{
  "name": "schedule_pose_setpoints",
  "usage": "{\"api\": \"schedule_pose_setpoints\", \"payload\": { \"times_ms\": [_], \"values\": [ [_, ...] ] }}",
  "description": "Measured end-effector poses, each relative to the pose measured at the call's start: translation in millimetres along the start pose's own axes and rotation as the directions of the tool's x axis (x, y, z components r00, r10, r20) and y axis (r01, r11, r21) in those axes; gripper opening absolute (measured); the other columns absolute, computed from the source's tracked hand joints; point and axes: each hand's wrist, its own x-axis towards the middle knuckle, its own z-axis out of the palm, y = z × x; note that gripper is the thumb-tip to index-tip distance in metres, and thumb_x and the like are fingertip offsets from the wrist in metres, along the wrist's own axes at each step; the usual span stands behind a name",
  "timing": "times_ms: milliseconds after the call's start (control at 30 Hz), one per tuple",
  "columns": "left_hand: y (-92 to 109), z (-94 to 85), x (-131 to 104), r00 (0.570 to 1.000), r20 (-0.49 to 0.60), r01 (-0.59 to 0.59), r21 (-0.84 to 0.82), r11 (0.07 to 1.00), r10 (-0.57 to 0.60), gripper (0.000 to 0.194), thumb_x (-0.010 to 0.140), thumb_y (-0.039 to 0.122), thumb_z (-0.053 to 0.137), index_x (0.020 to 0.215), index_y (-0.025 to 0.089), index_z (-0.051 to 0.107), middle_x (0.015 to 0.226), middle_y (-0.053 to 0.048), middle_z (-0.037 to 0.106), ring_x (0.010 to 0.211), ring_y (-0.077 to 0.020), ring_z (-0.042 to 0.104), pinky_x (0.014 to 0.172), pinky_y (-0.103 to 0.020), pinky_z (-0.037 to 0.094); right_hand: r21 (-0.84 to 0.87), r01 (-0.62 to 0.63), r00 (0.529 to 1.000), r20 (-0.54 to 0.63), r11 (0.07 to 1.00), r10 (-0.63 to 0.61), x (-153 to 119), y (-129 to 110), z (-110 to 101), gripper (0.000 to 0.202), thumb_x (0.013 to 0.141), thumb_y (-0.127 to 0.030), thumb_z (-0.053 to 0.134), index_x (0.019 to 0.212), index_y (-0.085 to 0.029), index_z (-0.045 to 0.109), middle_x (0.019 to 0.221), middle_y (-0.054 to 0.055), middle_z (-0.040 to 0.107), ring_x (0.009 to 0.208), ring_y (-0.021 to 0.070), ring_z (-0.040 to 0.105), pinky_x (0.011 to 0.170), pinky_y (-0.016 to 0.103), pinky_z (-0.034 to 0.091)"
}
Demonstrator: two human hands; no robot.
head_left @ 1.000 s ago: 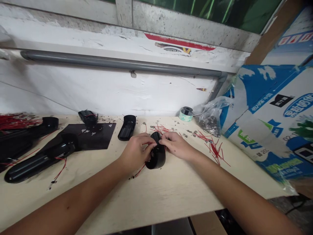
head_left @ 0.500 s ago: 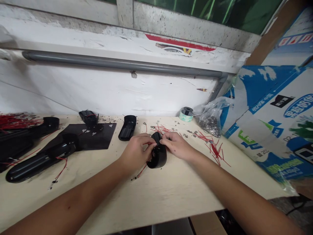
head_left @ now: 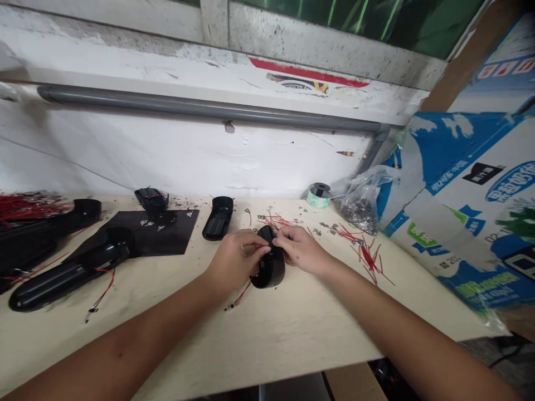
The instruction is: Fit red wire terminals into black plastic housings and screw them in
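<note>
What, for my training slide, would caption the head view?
Left hand and right hand at a black housing, red wires scattered nearby.

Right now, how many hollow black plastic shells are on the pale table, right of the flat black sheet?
2. The farther shell lies beyond the left bare hand; the nearer shell is between that hand and the right bare hand, partly hidden by both.

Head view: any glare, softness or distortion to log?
In the head view, highlights streak the front-left casing; the red wire pile looks soft in the head view; the head view seems to stretch the carton near its right edge; it leaves fine detail between the left hand and middle casing unclear.
</note>
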Motion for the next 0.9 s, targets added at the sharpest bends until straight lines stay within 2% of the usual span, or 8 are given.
{"api": "schedule_pose_setpoints", "payload": {
  "times_ms": [167, 267, 367, 433, 500, 600, 767, 900],
  "values": [
    [-6.0, 2.1, 1.5, 0.967, 0.015, 0.249, -0.252, 0.935, -0.254, 0.040, 0.078, 0.034, 0.073, 0.113, 0.018, 0.064, 0.100, -0.007, 0.061, 0.091, -0.0197, 0.064, 0.078, -0.034, 0.053, 0.097, -0.012, 0.999, -0.046, 0.995, 0.017, -0.8, -6.7, 2.8, 0.024, 0.077, -0.036, 0.056, 0.067, -0.017, 0.044, 0.050, -0.005, 0.040, 0.043, 0.0063, 0.035, 0.041, 0.018, 0.024],
    [-6.8, 0.0, 3.9, 0.959, 0.018, 0.272, -0.330, 0.904, -0.282, 0.051, 0.074, 0.033, 0.076, 0.120, 0.019, 0.060, 0.109, -0.008, 0.057, 0.100, -0.0207, 0.062, 0.086, -0.036, 0.052, 0.161, -0.008, 0.996, -0.085, 0.987, 0.022, -0.3, -9.5, 4.1, 0.026, 0.074, -0.036, 0.057, 0.066, -0.017, 0.042, 0.052, -0.005, 0.039, 0.044, 0.0066, 0.036, 0.041, 0.019, 0.024],
    [-4.1, -1.9, 5.6, 0.956, -0.014, 0.261, -0.410, 0.874, -0.292, 0.048, 0.074, 0.026, 0.074, 0.120, 0.020, 0.059, 0.114, -0.009, 0.056, 0.108, -0.0215, 0.057, 0.093, -0.035, 0.048, 0.255, -0.022, 0.993, -0.110, 0.967, 0.052, 0.2, -10.3, 4.1, 0.027, 0.072, -0.038, 0.058, 0.067, -0.018, 0.041, 0.054, -0.005, 0.038, 0.044, 0.0068, 0.034, 0.039, 0.019, 0.022],
    [-0.3, -1.5, 5.8, 0.934, 0.007, 0.299, -0.565, 0.769, -0.358, 0.044, 0.077, 0.024, 0.070, 0.119, 0.020, 0.059, 0.114, -0.009, 0.058, 0.101, -0.0196, 0.058, 0.087, -0.033, 0.048, 0.302, -0.030, 0.990, -0.123, 0.953, 0.070, 0.0, -10.9, 3.8, 0.027, 0.071, -0.040, 0.059, 0.070, -0.018, 0.044, 0.056, -0.005, 0.038, 0.044, 0.0073, 0.034, 0.038, 0.019, 0.022],
    [4.8, -0.1, 5.4, 0.900, 0.121, 0.369, -0.720, 0.587, -0.418, 0.040, 0.079, 0.025, 0.069, 0.116, 0.016, 0.060, 0.109, -0.009, 0.062, 0.090, -0.0173, 0.061, 0.080, -0.030, 0.048, 0.336, -0.020, 0.989, -0.131, 0.942, 0.068, -0.9, -12.4, 3.9, 0.027, 0.071, -0.041, 0.060, 0.072, -0.018, 0.046, 0.057, -0.004, 0.038, 0.045, 0.0077, 0.035, 0.038, 0.019, 0.024],
    [12.4, 1.7, 4.3, 0.844, 0.333, 0.498, -0.777, 0.384, -0.420, 0.035, 0.081, 0.028, 0.070, 0.111, 0.012, 0.063, 0.102, -0.011, 0.067, 0.083, -0.0168, 0.063, 0.080, -0.030, 0.048, 0.361, -0.006, 0.990, -0.128, 0.932, 0.056, -2.2, -15.6, 5.9, 0.030, 0.072, -0.042, 0.062, 0.071, -0.018, 0.044, 0.058, -0.004, 0.037, 0.046, 0.0077, 0.035, 0.038, 0.019, 0.026],
    [19.5, 1.5, 4.2, 0.820, 0.354, 0.518, -0.794, 0.319, -0.450, 0.035, 0.085, 0.025, 0.069, 0.117, 0.014, 0.062, 0.105, -0.011, 0.070, 0.090, -0.0180, 0.066, 0.084, -0.029, 0.049, 0.392, 0.020, 0.998, -0.066, 0.920, 0.007, -0.4, -13.8, 9.5, 0.030, 0.075, -0.042, 0.064, 0.073, -0.018, 0.046, 0.061, -0.003, 0.043, 0.047, 0.0082, 0.039, 0.041, 0.020, 0.029],
    [20.8, 2.0, 5.0, 0.827, 0.313, 0.483, -0.821, 0.304, -0.468, 0.032, 0.089, 0.021, 0.062, 0.120, 0.013, 0.058, 0.104, -0.011, 0.070, 0.088, -0.0173, 0.066, 0.082, -0.028, 0.049, 0.456, 0.126, 0.989, -0.133, 0.881, -0.072, 4.2, -6.6, 5.9, 0.019, 0.072, -0.030, 0.060, 0.083, -0.017, 0.053, 0.068, -0.002, 0.049, 0.055, 0.0094, 0.047, 0.051, 0.022, 0.038]
  ]
}}
